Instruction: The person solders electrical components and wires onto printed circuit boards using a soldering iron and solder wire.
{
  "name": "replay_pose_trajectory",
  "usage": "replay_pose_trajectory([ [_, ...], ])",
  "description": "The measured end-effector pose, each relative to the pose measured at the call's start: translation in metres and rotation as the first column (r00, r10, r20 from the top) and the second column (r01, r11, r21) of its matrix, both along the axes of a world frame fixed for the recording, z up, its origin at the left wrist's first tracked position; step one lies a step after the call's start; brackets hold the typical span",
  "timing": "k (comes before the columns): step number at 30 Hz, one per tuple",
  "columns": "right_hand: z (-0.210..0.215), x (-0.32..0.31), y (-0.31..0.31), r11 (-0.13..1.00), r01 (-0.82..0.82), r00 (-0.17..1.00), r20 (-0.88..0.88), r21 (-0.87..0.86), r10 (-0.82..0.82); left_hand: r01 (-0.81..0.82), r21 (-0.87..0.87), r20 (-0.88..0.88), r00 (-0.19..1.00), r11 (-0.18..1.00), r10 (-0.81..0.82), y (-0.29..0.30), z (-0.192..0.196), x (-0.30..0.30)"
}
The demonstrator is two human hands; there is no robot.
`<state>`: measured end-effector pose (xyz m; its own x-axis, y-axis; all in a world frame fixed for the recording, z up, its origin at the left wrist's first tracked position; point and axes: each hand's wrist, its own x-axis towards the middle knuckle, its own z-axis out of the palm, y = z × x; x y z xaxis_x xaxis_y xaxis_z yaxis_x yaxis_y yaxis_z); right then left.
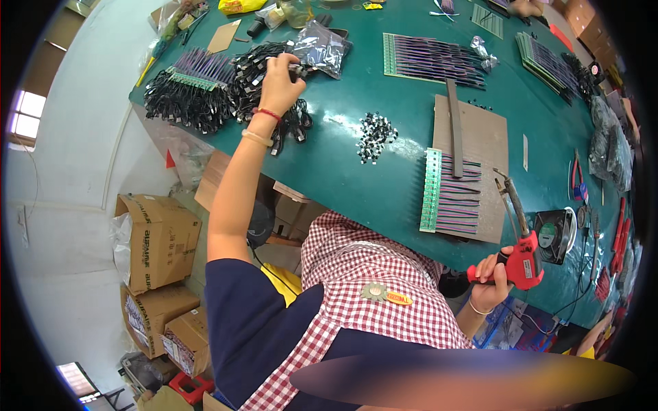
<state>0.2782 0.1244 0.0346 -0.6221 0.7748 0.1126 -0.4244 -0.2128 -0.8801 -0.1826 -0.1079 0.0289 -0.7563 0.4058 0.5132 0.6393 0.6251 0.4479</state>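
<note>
My left hand [282, 85] reaches out to a heap of black cables [257, 61] with metal plugs, its fingers curled closed on a black cable at the heap's edge. In my right hand [490, 284] is a red soldering gun [526, 264], its metal tip pointing up and away. Left of that tip, a green circuit board strip [430, 192] with a row of dark and pinkish wires lies on a brown cardboard sheet [490, 144]. A grey metal bar [454, 130] rests across the cardboard. Small black-and-white parts [375, 137] are piled between my hands.
More wired strips [432, 58] lie at the back of the green table [329, 178], near a clear bag [321, 48]. On the right are a small fan [555, 233], pliers [578, 185] and a power cord. Cardboard boxes [161, 240] stand on the floor at left.
</note>
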Motion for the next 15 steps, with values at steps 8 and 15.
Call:
replay_pose_trajectory([
  [8, 0.004, -0.011, -0.004, 0.999, -0.043, 0.998, 0.035, 0.009, 0.043, -0.139, 0.772, 0.335, 0.918, 0.62, -0.212, -0.037, 0.033, 0.037],
  [15, 0.009, -0.025, -0.008, 0.998, -0.067, 0.997, 0.021, -0.013, 0.068, -0.27, 0.942, 0.335, 0.8, 0.199, -0.499, -0.005, -0.025, 0.123],
])
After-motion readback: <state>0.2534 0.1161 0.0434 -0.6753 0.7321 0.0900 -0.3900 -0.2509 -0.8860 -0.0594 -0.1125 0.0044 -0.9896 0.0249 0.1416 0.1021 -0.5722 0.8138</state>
